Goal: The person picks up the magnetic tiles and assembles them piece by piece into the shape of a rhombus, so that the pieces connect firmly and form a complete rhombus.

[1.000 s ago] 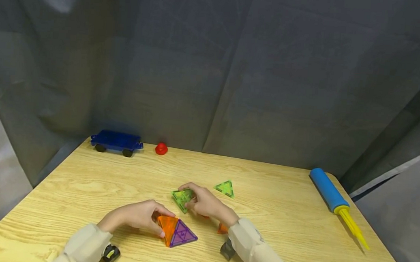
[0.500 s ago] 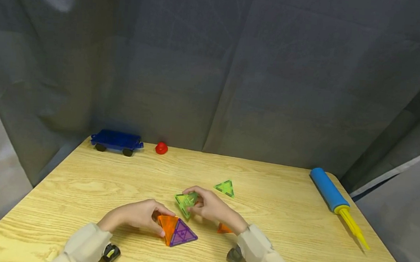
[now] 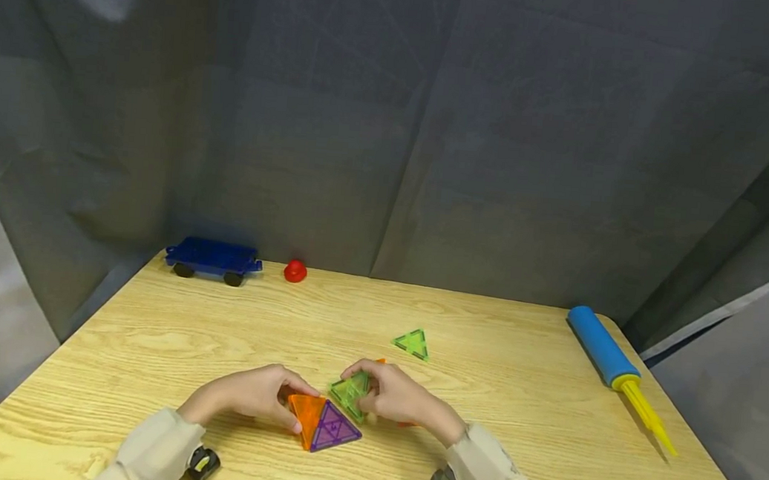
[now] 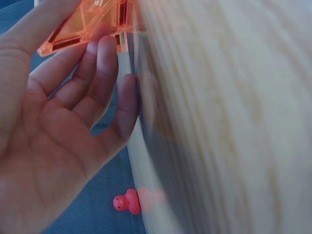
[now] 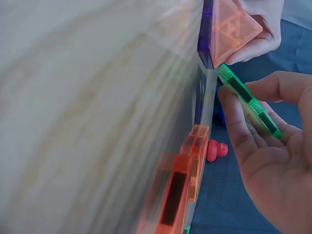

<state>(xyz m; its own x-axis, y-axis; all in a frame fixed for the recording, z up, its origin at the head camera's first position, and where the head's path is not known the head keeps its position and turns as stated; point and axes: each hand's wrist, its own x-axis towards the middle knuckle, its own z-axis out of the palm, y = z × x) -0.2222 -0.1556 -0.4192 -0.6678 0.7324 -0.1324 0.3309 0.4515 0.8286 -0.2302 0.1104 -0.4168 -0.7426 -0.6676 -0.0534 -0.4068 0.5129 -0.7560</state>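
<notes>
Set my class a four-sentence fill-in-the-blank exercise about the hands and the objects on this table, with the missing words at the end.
1. The left hand grips a piece coloured ____, next to the purple tile.
2. The right hand holds a ____ tile.
3. In the head view, the small red toy stands to the ____ of the wheeled cart.
4. The pump has a blue barrel and a ____ tip.

Missing words: orange; green; right; yellow.

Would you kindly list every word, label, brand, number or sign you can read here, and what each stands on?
None: no text can be read on anything in view.
The purple triangle shows a faint mark near its middle, too small to read.
</notes>
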